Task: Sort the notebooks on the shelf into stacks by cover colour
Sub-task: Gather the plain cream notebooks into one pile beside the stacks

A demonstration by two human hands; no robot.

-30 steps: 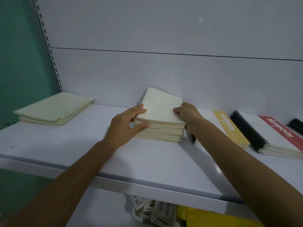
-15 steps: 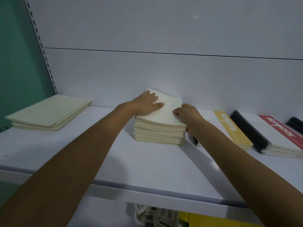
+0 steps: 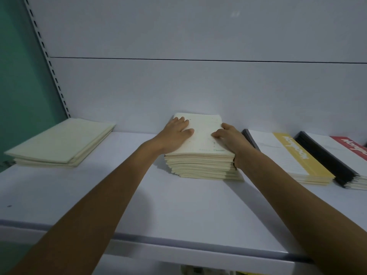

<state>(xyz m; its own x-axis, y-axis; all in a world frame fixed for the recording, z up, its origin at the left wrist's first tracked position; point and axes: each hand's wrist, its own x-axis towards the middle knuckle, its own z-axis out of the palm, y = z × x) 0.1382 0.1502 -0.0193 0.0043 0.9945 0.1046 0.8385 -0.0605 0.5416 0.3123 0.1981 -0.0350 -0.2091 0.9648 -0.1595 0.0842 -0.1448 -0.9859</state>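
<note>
Notebooks are piled in a cream stack [image 3: 200, 163] on the shelf [image 3: 178, 205], against the back wall. The top cover is pressed flat by the left hand [image 3: 174, 135], fingers straight; the right edge is gripped by the right hand [image 3: 231, 141], seemingly to square the stack.

Shelf [image 3: 178, 211], left cream stack [image 3: 59, 143], centre stack [image 3: 202, 165]
</note>
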